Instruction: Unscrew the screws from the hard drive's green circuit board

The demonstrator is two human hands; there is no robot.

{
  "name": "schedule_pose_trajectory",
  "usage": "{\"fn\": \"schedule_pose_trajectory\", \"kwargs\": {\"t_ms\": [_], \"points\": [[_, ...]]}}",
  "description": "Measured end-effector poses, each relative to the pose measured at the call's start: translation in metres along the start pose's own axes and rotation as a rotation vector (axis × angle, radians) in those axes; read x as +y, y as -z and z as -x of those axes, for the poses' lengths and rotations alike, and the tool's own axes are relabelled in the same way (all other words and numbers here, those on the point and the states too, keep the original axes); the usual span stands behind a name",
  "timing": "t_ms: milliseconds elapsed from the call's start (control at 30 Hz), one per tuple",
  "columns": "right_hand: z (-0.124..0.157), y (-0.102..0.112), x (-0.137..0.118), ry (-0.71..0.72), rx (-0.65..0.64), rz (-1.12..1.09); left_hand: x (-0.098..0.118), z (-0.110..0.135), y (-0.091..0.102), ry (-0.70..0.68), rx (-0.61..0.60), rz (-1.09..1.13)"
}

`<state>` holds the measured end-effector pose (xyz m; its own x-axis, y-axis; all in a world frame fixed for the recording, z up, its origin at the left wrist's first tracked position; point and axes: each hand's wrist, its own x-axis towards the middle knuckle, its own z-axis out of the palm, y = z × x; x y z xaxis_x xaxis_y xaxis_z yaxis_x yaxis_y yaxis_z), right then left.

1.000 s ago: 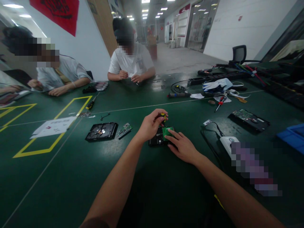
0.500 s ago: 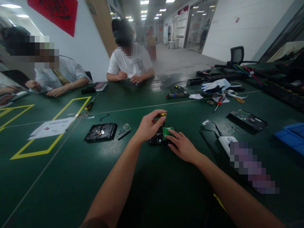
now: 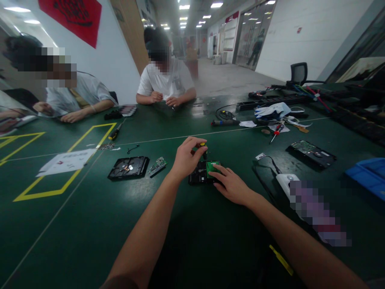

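A black hard drive with a green circuit board on its right part lies on the table in front of me. Above its far edge, my left hand is closed around a screwdriver with a yellow-and-black handle, held upright. The screwdriver's tip is too small to make out. Across the right side of the drive rests my right hand, its fingers spread and touching the green board.
Left of the drive are a loose circuit board and another hard drive. To the right lie a white power strip, a third drive, a blue bin and a red screwdriver. Two people sit across the table.
My left hand and the screwdriver have shifted slightly to the left over the drive's far edge. My right hand stays on the green board. The view has tilted a little.
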<state>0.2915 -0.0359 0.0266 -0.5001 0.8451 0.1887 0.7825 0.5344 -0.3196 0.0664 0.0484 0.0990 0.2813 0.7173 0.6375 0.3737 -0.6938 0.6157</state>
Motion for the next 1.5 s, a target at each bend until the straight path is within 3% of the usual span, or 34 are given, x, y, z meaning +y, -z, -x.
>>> {"fn": "schedule_pose_trajectory", "kwargs": {"t_ms": [400,933,1300,1500], "points": [[-0.002,-0.007,0.006,0.021,0.049,-0.007,0.004,0.004,-0.009,-0.031,-0.136,0.039],[-0.005,-0.008,0.007,-0.001,0.047,0.013,0.001,0.008,-0.017,-0.039,-0.072,0.024],[-0.006,-0.01,0.01,0.012,0.062,0.019,0.007,0.003,-0.005,-0.054,-0.12,0.119],[-0.007,-0.01,0.009,0.001,0.059,0.02,0.004,0.001,-0.002,-0.076,-0.056,0.092]]}}
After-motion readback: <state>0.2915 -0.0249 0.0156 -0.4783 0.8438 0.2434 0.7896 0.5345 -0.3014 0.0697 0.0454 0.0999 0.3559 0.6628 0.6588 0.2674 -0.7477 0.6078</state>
